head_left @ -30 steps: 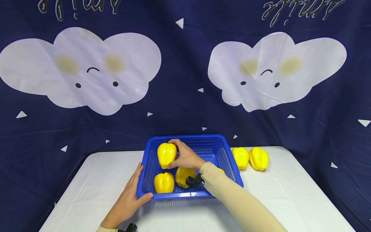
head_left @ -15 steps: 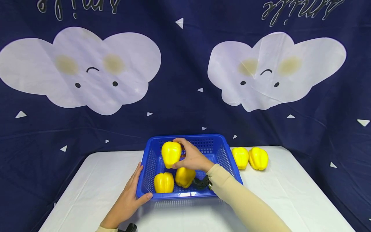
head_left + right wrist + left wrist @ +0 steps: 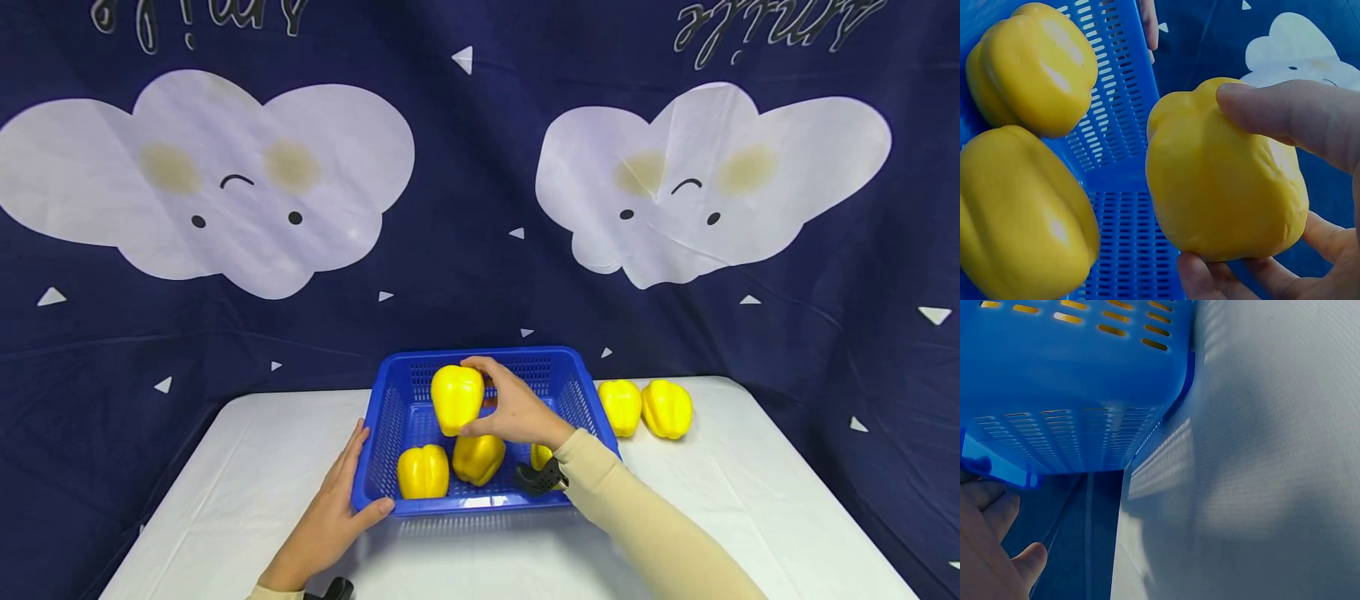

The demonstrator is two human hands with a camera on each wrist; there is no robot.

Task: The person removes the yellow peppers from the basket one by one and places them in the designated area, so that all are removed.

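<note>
The right hand (image 3: 516,408), curled round a yellow pepper (image 3: 456,400), holds it over the blue basket (image 3: 480,503), while the left hand (image 3: 326,510), fingers straight, lies along the basket's left edge, thumb at the near corner, probably to steady it.

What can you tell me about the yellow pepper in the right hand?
The yellow pepper is blocky and lobed, with shiny skin finely creased in places; whether it is real or artificial is unclear. The right hand holds it between thumb and fingers, broad end up in the head view, over the blue basket.
</note>
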